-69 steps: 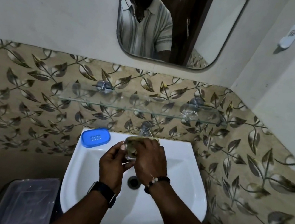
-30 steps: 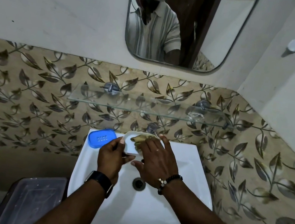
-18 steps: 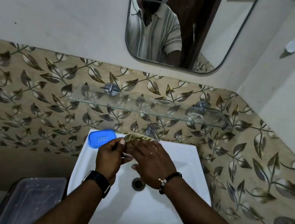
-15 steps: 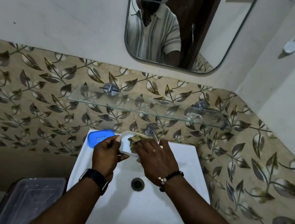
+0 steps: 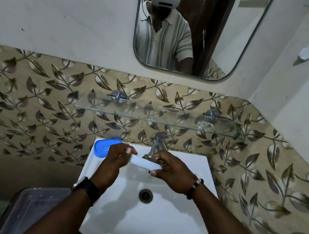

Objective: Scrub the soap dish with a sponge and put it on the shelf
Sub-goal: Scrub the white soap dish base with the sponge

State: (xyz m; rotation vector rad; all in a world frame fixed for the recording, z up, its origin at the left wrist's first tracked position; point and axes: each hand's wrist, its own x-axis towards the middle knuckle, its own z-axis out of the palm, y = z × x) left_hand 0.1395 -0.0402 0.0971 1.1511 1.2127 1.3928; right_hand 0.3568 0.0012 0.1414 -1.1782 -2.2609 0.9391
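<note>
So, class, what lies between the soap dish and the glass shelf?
In the head view, the chrome tap stands between the soap dish and the shelf.

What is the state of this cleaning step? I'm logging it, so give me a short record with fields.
left hand: grips the left end of the white soap dish
right hand: grips its right end; the sponge barely shows under the fingers
dish position: held over the sink, in front of the tap
glass shelf: dish not yet on it
blue tray: on the sink's back left corner
</note>
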